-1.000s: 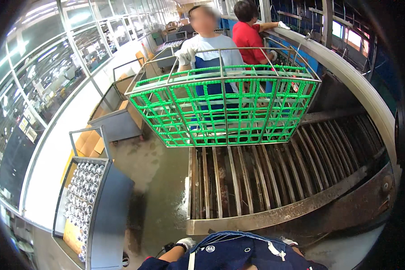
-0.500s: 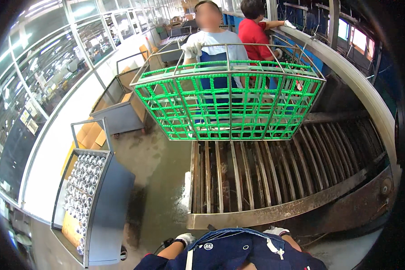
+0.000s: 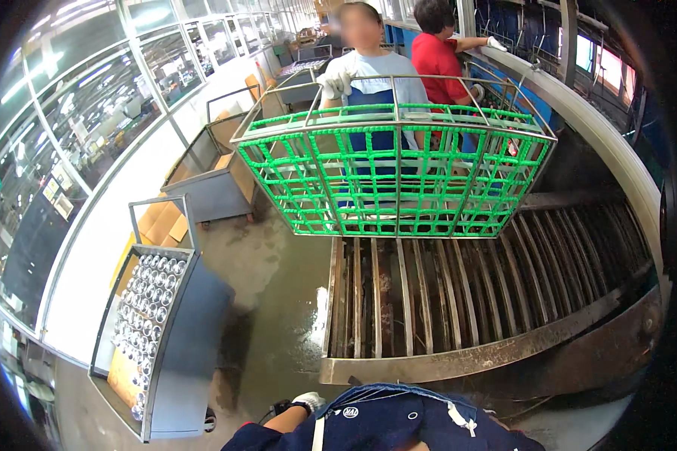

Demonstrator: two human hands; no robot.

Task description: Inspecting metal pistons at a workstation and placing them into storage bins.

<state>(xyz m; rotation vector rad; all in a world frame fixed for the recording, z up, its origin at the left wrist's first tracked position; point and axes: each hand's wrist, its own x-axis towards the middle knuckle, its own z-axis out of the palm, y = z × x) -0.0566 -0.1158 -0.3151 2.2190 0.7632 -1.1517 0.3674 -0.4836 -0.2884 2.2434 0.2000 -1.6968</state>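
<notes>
My left hand (image 3: 308, 401), in a white knitted glove, is beside my waist at the lower edge, with a dark band at the wrist. Its fingers are too hidden to read, and I see nothing held in it. My right hand is out of sight behind my dark blue apron (image 3: 399, 421). Ahead stands a large metal wire basket (image 3: 397, 169) with green-wrapped bars, apart from my hands, at the far end of a slatted metal rack (image 3: 429, 293). A co-worker (image 3: 376, 68) in a light blue shirt faces me behind it, a white-gloved hand (image 3: 337, 84) at its upper left frame.
On my left a grey cart (image 3: 192, 353) carries rows of shiny round metal parts (image 3: 147, 301) and cardboard. Another grey cart (image 3: 210, 192) stands farther back. Wet floor (image 3: 282, 323) runs between carts and rack. A second person (image 3: 436, 60) in red works by the right-hand rail (image 3: 579, 109).
The view has shifted slightly, so the basket, rack and carts appear a little farther right. My right hand, visible before at my waist, has dropped out of sight. My left hand stays near my waist.
</notes>
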